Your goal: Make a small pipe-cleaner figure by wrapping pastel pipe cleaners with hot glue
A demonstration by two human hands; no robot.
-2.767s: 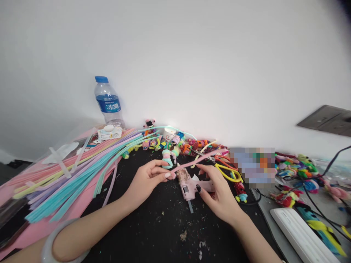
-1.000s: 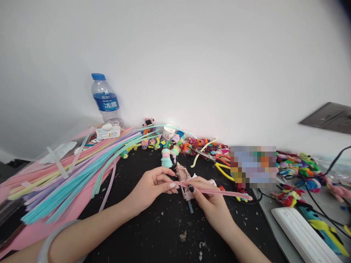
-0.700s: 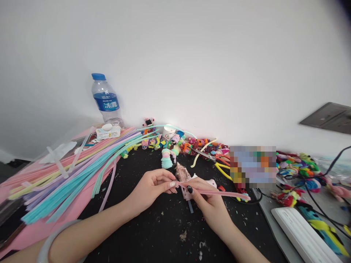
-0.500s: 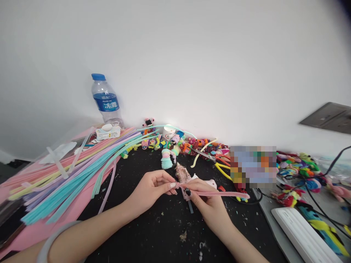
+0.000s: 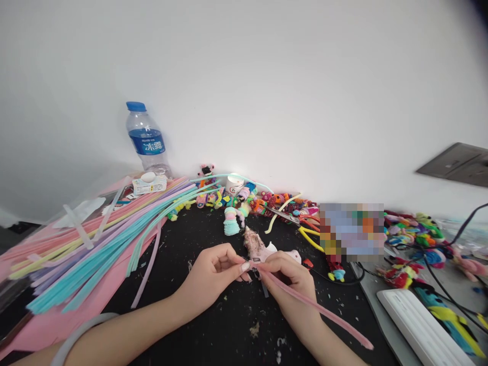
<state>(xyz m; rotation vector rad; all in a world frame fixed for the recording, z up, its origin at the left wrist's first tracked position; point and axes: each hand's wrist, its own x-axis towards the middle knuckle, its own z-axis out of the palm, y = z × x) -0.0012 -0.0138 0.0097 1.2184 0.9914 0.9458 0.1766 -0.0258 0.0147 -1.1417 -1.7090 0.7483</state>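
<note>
A pink pipe cleaner [image 5: 324, 307] runs from between my fingertips across my right hand toward the lower right. My left hand [image 5: 221, 269] pinches its near end between thumb and fingers. Close beside it, my right hand [image 5: 287, 284] also grips the pipe cleaner with thumb and index finger. Just behind my hands lies a pale pink glue gun [image 5: 292, 255], its nozzle end crusted with brownish residue [image 5: 252, 243]; my right hand partly hides it. Beyond stands a small mint-green and pink fuzzy figure [image 5: 231, 221].
Bundled pastel pipe cleaners [image 5: 125, 249] lie at left, near a water bottle [image 5: 147, 140]. Along the wall are several colourful fuzzy figures [image 5: 217, 198], a paper cup [image 5: 234, 184] and scissors [image 5: 284, 216]. A white power strip [image 5: 423, 325] and black cables occupy the right.
The pipe cleaner's free end has swung down and toward me, from nearly level to slanting across my right hand. Both hands stay close together, with fingertips slightly shifted.
</note>
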